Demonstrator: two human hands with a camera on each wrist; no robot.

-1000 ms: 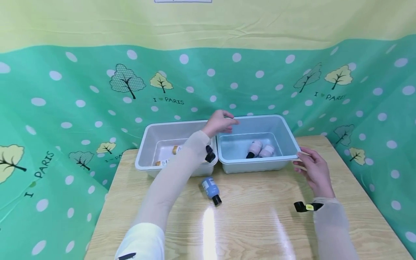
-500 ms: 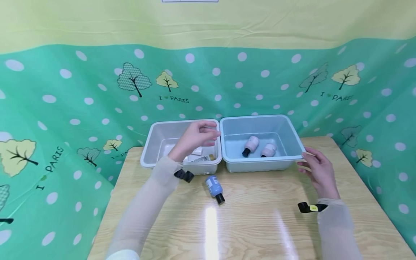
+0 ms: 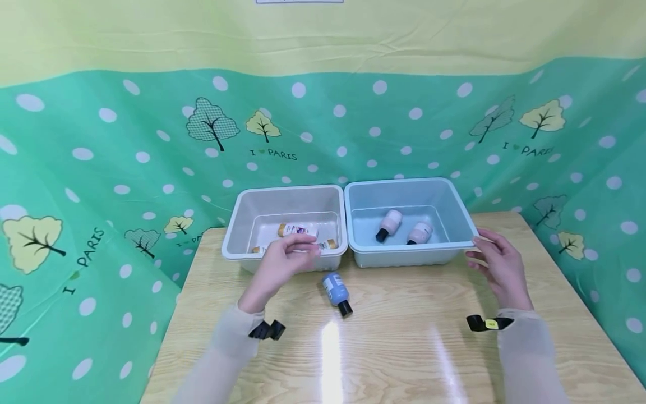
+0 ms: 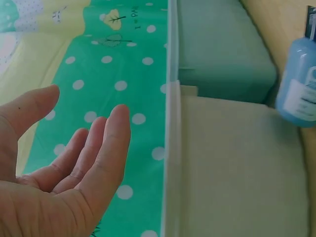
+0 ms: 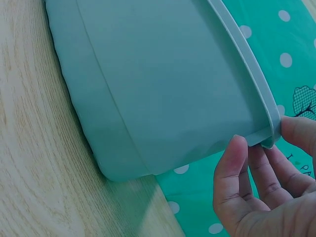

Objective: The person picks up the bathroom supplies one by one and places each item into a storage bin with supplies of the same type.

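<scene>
My left hand, fingers loosely bent, hovers over the front edge of the grey bin and holds nothing. In the left wrist view there is a gap between its thumb and fingers. Inside that bin lie several white tubes with golden caps, one of them a tube with a purple print; my hand partly hides others. My right hand pinches the front right corner of the light blue bin's rim. Two pale pink bottles with black caps, a left bottle and a right bottle, lie in the blue bin.
A blue bottle with a black cap lies on the wooden table in front of the bins. The bins stand side by side against a green dotted cloth, which also hangs at both sides.
My left hand has moved from above the blue bin leftward and back toward me, over the grey bin's front edge. The pink bottles have shifted apart. My right hand stays at the rim.
</scene>
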